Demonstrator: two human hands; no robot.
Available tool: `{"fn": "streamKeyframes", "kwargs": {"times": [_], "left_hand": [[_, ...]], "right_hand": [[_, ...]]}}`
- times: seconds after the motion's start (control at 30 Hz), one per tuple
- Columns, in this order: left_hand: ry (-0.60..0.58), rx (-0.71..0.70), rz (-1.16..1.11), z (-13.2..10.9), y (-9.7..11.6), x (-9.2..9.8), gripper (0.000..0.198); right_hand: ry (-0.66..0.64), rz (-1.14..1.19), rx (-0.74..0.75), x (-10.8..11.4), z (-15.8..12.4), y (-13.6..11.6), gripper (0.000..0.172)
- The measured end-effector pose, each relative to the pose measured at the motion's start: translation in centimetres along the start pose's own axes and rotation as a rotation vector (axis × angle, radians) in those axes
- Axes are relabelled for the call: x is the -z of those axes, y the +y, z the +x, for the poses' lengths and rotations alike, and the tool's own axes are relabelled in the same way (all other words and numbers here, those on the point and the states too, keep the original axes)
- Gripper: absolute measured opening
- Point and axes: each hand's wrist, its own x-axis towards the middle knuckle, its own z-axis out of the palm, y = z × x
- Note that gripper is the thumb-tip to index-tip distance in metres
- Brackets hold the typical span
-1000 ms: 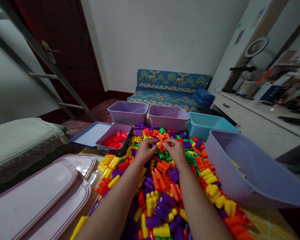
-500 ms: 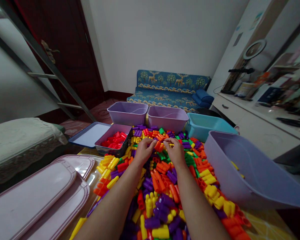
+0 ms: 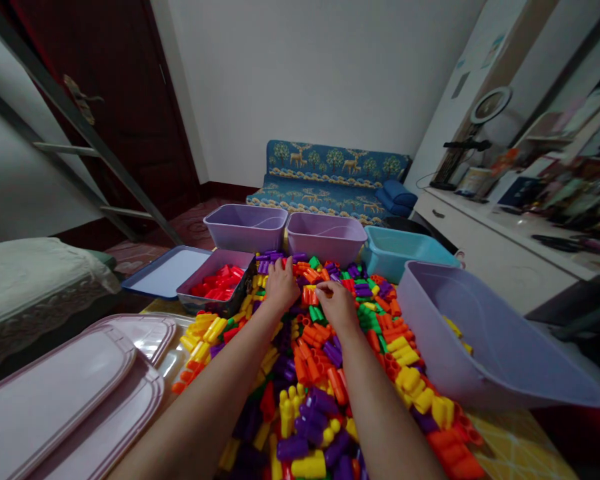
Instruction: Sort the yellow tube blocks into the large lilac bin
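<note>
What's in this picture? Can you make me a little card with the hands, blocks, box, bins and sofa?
Left hand: over the block pile
Right hand: pinching an orange block
Block colours: red, orange, yellow, green, purple
Box: red blocks inside
Back bins: purple bin, second purple bin, blue bin
Big purple bin: yellow blocks inside
Sofa: blue, with deer

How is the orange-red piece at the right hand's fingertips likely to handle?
The orange-red piece looks like shiny moulded plastic, so probably stiff and slightly slippery. It seems light, being small beside the right hand that appears to pinch it. Its side-by-side ridges suggest it may resist rolling.
</note>
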Motion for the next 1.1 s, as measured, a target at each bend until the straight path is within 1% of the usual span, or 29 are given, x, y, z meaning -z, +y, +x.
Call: {"fn": "streamKeyframes", "kwargs": {"times": [0.17,0.27,0.37,0.43,0.5,0.6,0.7,0.77,0.83,0.93,1.1], "left_hand": [[-0.113,-0.046,0.111,1.5,0.2,1.2,0.05],[-0.215,-0.051,0.112,2.4,0.1,1.5,0.047],[-0.316,-0.042,0.082,3.4,-0.1,1.4,0.043],[-0.32,-0.061,0.063,3.6,-0.3,1.3,0.042],[-0.312,-0.105,0.035,3.3,-0.3,1.3,0.04],[-0.333,-0.151,-0.012,2.1,0.1,1.8,0.033],[-0.328,-0.174,-0.031,0.4,0.6,2.9,0.029],[-0.322,-0.217,-0.057,-0.5,0.5,3.5,0.031],[-0.315,-0.246,-0.108,-1.1,0.2,3.7,0.038],[-0.296,-0.234,-0.178,-1.6,-0.6,3.3,0.045],[-0.288,-0.228,-0.209,-2.2,-1.3,2.3,0.046]], "right_hand": [[-0.01,-0.017,0.004,-0.1,0.0,0.0,0.013],[-0.02,-0.024,0.013,-0.1,0.0,0.1,0.013],[-0.033,-0.025,0.027,-0.2,0.0,0.2,0.013],[-0.036,-0.023,0.027,-0.2,0.1,0.3,0.014],[-0.039,-0.029,0.023,-0.3,0.1,0.4,0.015],[-0.048,-0.042,0.03,-0.2,0.1,0.3,0.016],[-0.055,-0.054,0.023,-0.1,0.1,0.2,0.015],[-0.053,-0.065,0.012,0.0,0.0,0.0,0.015],[-0.056,-0.058,0.015,0.1,0.0,0.0,0.014],[-0.064,-0.03,0.034,0.1,0.0,-0.1,0.013],[-0.063,-0.038,0.037,-0.1,0.1,0.2,0.012]]}}
